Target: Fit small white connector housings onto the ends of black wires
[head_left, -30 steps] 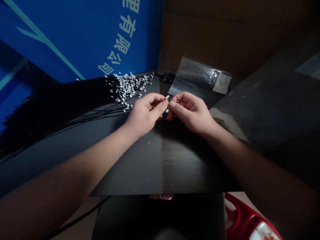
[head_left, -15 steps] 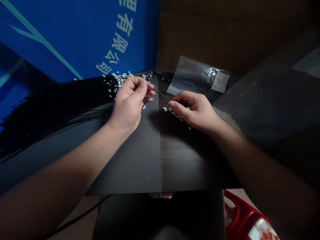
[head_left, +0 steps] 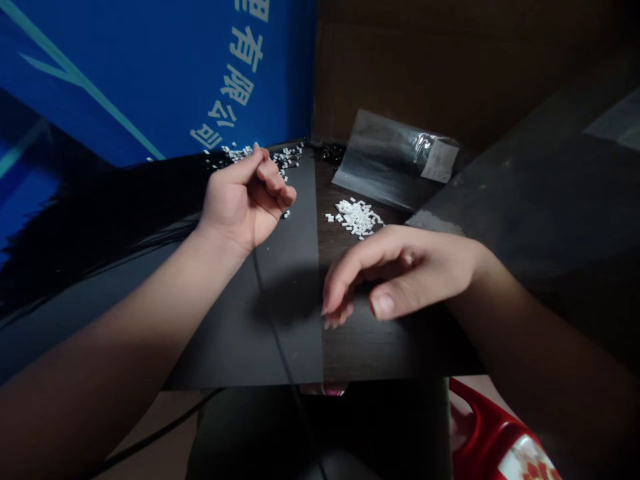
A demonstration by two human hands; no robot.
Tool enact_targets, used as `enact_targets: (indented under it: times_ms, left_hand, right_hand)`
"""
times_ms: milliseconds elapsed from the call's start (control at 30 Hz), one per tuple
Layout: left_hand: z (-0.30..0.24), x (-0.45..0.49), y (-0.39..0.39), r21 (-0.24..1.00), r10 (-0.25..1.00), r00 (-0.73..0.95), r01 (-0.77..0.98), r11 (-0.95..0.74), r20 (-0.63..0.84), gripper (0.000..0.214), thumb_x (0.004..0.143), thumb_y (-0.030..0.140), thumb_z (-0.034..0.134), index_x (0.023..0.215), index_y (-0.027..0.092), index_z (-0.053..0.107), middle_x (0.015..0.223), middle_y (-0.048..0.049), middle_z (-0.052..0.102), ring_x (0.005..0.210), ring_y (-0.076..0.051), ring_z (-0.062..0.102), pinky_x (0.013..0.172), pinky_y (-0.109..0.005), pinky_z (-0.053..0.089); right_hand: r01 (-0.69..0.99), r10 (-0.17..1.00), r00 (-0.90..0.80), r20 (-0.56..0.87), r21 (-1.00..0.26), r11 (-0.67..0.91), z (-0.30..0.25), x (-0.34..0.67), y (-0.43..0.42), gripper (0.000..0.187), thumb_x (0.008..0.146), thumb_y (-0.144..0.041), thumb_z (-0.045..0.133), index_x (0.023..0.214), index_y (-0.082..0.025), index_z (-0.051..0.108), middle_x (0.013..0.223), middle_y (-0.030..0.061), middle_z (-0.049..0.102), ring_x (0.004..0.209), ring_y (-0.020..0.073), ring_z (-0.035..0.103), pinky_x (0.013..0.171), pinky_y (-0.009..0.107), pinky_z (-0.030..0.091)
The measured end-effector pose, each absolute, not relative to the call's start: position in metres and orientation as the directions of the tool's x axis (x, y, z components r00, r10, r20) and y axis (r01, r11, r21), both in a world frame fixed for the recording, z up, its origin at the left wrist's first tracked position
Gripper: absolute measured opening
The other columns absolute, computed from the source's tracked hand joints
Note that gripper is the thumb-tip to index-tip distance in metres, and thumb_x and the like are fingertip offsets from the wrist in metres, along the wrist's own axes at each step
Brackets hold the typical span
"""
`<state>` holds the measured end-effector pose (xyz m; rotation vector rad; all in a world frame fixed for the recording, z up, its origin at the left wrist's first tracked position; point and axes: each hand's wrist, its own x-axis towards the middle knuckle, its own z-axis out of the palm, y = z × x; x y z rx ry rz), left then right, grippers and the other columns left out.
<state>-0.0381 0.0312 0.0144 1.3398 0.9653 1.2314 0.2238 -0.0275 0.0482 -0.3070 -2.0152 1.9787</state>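
Observation:
My left hand (head_left: 250, 197) is closed over the left side of the table, its thumb pressed against curled fingers. From it a thin black wire (head_left: 274, 327) runs down across the table and over the front edge; the pinched end is hidden by the fingers. My right hand (head_left: 390, 277) hovers over the dark wooden part, palm down, thumb and fingers apart, nothing between them. Just beyond it lies a pile of small white pieces (head_left: 356, 217). Behind my left hand, more small white pieces (head_left: 287, 159) sit at the ends of a thick bundle of black wires (head_left: 115, 200).
A clear plastic bag (head_left: 377, 160) with a white label lies at the back right, beside small dark shiny bits (head_left: 331, 155). A blue printed panel (head_left: 165, 67) stands behind on the left. A red object (head_left: 493, 427) is below the front edge at right.
My right hand has let go of the wire and come nearer and lower, opening. My left hand has turned and shifted slightly left; the wire now hangs toward me. The white pile is uncovered.

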Motion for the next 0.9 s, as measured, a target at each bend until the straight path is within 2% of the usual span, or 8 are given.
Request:
enact_targets:
  times_ms: [67, 133, 233, 300, 400, 600, 767, 900]
  left_hand:
    - [0.014, -0.028, 0.023, 0.985, 0.981, 0.181, -0.169, -0.043, 0.074, 0.038, 0.099, 0.053, 0.076, 0.08, 0.026, 0.055, 0.063, 0.0015, 0.05, 0.066, -0.018, 0.063, 0.068, -0.036, 0.06]
    - [0.013, -0.018, 0.014, 0.969, 0.967, 0.256, -0.236, 0.068, -0.006, 0.028, 0.095, 0.04, 0.08, 0.084, 0.025, 0.06, 0.063, 0.0034, 0.049, 0.059, -0.015, 0.058, 0.065, -0.034, 0.06]
    - [0.009, -0.009, 0.002, 0.973, 0.918, 0.395, -0.194, 0.125, -0.039, 0.023, 0.091, 0.034, 0.084, 0.085, 0.021, 0.066, 0.068, 0.0016, 0.057, 0.063, -0.015, 0.062, 0.065, -0.032, 0.061]
    - [0.005, -0.006, -0.003, 0.989, 0.888, 0.46, -0.123, 0.085, -0.02, 0.025, 0.091, 0.036, 0.087, 0.087, 0.019, 0.069, 0.074, -0.0012, 0.066, 0.067, -0.015, 0.066, 0.067, -0.03, 0.061]
    - [-0.001, -0.005, -0.004, 0.998, 0.852, 0.523, -0.056, 0.021, 0.011, 0.029, 0.093, 0.039, 0.088, 0.09, 0.016, 0.07, 0.083, -0.0048, 0.075, 0.073, -0.015, 0.071, 0.07, -0.028, 0.061]
    - [-0.007, 0.0, -0.002, 0.998, 0.876, 0.481, -0.03, 0.064, -0.041, 0.007, 0.101, 0.01, 0.07, 0.096, 0.014, 0.066, 0.08, -0.0027, 0.074, 0.07, -0.013, 0.074, 0.065, -0.024, 0.062]
    - [-0.008, -0.001, -0.002, 0.987, 0.875, 0.475, -0.068, 0.142, -0.093, 0.007, 0.107, 0.02, 0.067, 0.103, 0.015, 0.063, 0.088, -0.0064, 0.078, 0.074, -0.016, 0.081, 0.069, -0.029, 0.066]
    - [-0.008, -0.001, -0.003, 0.978, 0.877, 0.464, -0.092, 0.186, -0.123, 0.007, 0.108, 0.02, 0.066, 0.103, 0.016, 0.062, 0.082, -0.0013, 0.073, 0.069, -0.015, 0.079, 0.068, -0.029, 0.067]
  right_hand:
    - [-0.018, 0.481, -0.876, 0.039, -0.999, 0.048, 0.039, 0.222, -0.02, 0.021, 0.1, -0.036, 0.083, 0.1, -0.015, 0.084, 0.097, 0.0109, 0.086, 0.083, 0.0201, 0.082, 0.075, 0.031, 0.067]
    - [0.012, 0.697, -0.713, 0.075, -0.993, 0.12, 0.028, 0.219, -0.013, 0.034, 0.094, -0.048, 0.088, 0.086, -0.016, 0.079, 0.078, 0.0047, 0.078, 0.061, 0.0134, 0.067, 0.056, 0.025, 0.056]
    - [0.042, 0.872, -0.454, 0.183, -0.973, 0.227, 0.014, 0.215, -0.005, 0.046, 0.091, -0.063, 0.088, 0.086, -0.019, 0.075, 0.067, -0.0012, 0.065, 0.056, 0.011, 0.054, 0.049, 0.024, 0.043]
    - [0.077, 0.891, -0.384, 0.241, -0.953, 0.292, 0.01, 0.212, -0.005, 0.05, 0.087, -0.067, 0.089, 0.088, -0.02, 0.073, 0.073, -0.0004, 0.067, 0.062, 0.0122, 0.056, 0.055, 0.026, 0.045]
    - [0.104, 0.862, -0.413, 0.294, -0.925, 0.365, 0.006, 0.21, -0.006, 0.048, 0.091, -0.066, 0.086, 0.1, -0.02, 0.074, 0.087, 0.0033, 0.075, 0.073, 0.0163, 0.067, 0.066, 0.03, 0.054]
    - [0.235, 0.729, -0.504, 0.464, -0.738, 0.632, -0.005, 0.213, 0.001, 0.025, 0.101, -0.042, 0.08, 0.116, -0.022, 0.084, 0.107, 0.007, 0.084, 0.09, 0.0196, 0.074, 0.086, 0.034, 0.058]
    - [0.282, 0.722, -0.503, 0.476, -0.699, 0.658, -0.008, 0.213, 0.005, 0.024, 0.105, -0.034, 0.071, 0.12, -0.023, 0.085, 0.11, 0.0083, 0.086, 0.093, 0.0215, 0.076, 0.091, 0.037, 0.059]
    - [0.317, 0.755, -0.458, 0.469, -0.707, 0.632, -0.009, 0.212, 0.005, 0.019, 0.103, -0.031, 0.072, 0.115, -0.022, 0.084, 0.108, 0.0076, 0.085, 0.093, 0.022, 0.075, 0.091, 0.038, 0.058]
